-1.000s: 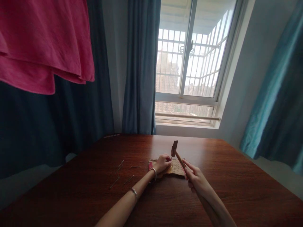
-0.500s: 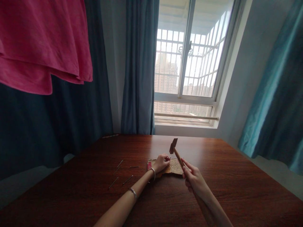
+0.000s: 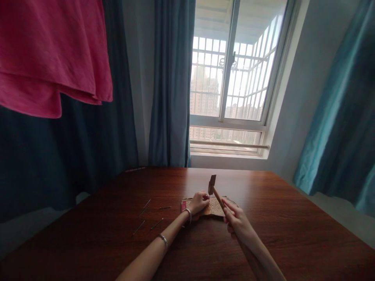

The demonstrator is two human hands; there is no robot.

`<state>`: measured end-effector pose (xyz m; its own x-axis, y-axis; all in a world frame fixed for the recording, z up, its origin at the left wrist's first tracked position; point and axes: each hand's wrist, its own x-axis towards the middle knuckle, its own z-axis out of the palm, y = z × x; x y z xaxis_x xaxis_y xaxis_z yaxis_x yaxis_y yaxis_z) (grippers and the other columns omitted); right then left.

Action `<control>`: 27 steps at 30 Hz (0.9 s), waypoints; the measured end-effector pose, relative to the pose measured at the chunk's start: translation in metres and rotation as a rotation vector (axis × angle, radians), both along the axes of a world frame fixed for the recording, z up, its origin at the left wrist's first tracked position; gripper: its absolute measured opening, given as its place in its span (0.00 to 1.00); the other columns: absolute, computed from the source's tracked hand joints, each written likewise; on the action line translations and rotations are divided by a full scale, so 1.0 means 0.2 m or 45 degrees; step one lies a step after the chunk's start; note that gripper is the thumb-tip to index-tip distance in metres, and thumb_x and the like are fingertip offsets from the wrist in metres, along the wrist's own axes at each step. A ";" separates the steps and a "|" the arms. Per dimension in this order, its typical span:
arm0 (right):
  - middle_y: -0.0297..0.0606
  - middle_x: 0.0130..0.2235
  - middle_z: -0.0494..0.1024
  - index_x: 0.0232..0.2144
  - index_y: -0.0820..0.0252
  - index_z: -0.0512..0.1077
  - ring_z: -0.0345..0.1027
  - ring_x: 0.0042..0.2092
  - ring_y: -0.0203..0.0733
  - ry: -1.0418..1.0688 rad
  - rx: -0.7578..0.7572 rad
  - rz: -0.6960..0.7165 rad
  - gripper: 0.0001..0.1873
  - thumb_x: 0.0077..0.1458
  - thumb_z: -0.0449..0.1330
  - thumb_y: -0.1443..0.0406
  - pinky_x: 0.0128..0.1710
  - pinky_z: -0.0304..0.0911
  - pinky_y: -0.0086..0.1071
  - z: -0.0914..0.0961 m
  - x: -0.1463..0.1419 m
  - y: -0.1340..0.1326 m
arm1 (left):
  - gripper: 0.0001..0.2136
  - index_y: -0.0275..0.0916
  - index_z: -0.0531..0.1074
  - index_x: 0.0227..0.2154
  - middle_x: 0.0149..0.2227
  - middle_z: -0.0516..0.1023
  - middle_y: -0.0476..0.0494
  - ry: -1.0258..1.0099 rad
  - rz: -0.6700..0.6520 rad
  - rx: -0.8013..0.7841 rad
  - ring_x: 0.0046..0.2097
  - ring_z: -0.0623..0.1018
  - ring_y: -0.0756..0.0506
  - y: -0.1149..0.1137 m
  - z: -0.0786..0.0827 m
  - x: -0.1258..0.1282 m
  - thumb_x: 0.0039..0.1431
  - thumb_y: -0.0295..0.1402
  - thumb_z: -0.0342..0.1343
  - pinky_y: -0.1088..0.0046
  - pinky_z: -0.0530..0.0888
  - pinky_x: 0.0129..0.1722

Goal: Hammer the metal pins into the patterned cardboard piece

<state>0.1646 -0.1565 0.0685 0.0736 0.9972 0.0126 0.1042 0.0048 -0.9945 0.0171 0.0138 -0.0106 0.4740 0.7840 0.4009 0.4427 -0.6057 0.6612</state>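
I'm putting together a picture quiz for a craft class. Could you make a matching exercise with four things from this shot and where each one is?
Things:
1 hammer
2 loose pins
3 dotted board
4 pink cloth

Places:
A hanging at upper left
B touched by the left hand
C gripped in the right hand
D lying on the table, left of both hands

Pairs: 1-C, 2-D, 3-B, 4-A

left hand (image 3: 199, 201) covers dotted board's (image 3: 212, 211) left end | item pinched there: too small to tell | right hand (image 3: 236, 223) hides hammer (image 3: 212, 183) handle's end | thin rods (image 3: 156, 223) left of board: kind unclear
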 end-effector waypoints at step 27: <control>0.25 0.19 0.60 0.59 0.63 0.58 0.48 0.13 0.27 -0.043 0.049 -0.039 0.36 0.50 0.53 0.52 0.10 0.48 0.23 0.00 0.00 0.03 | 0.06 0.34 0.73 0.23 0.29 0.71 0.47 -0.003 -0.009 -0.007 0.32 0.71 0.49 0.00 0.00 0.00 0.50 0.30 0.53 0.75 0.66 0.35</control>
<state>0.1655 -0.1512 0.0692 0.1026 0.9932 0.0542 0.1386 0.0397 -0.9896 0.0169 0.0144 -0.0114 0.4788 0.7827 0.3976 0.4367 -0.6052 0.6656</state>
